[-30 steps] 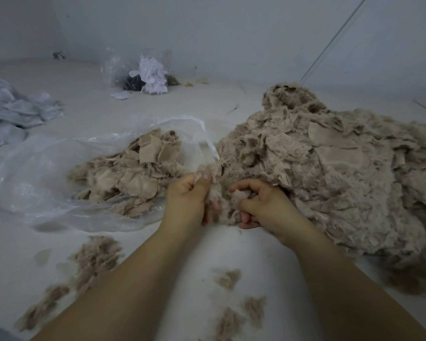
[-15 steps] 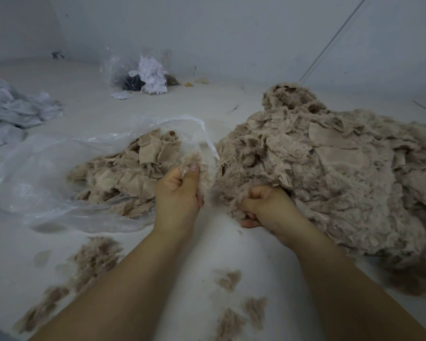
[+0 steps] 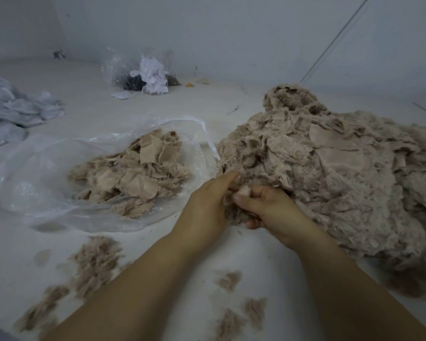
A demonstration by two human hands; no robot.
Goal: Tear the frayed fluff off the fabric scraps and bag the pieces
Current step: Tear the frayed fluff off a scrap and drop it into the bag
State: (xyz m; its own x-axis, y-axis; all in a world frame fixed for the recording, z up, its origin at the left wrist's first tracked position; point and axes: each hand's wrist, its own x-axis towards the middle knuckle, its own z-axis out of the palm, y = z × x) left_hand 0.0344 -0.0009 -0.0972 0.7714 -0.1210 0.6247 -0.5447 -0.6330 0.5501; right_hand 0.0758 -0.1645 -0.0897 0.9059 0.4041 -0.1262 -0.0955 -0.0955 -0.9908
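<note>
A large pile of beige fluffy fabric scraps (image 3: 330, 173) fills the right side of the white surface. To its left lies an open clear plastic bag (image 3: 35, 173) with beige trimmed pieces (image 3: 135, 178) inside. Both hands meet at the pile's near left edge. My left hand (image 3: 204, 207) and my right hand (image 3: 268, 207) both grip one small beige scrap (image 3: 242, 193), held between them with fingers curled round it. The scrap is mostly hidden by the fingers.
Tufts of torn brown fluff (image 3: 94, 262) lie scattered on the surface near me, more fluff tufts (image 3: 231, 281) between my forearms. A grey cloth heap (image 3: 12, 112) sits far left. A second clear bag with white and dark scraps (image 3: 145, 72) stands by the back wall.
My left hand has come back from the bag's mouth to the pile and joined my right hand. Both now hold a scrap at the pile's edge.
</note>
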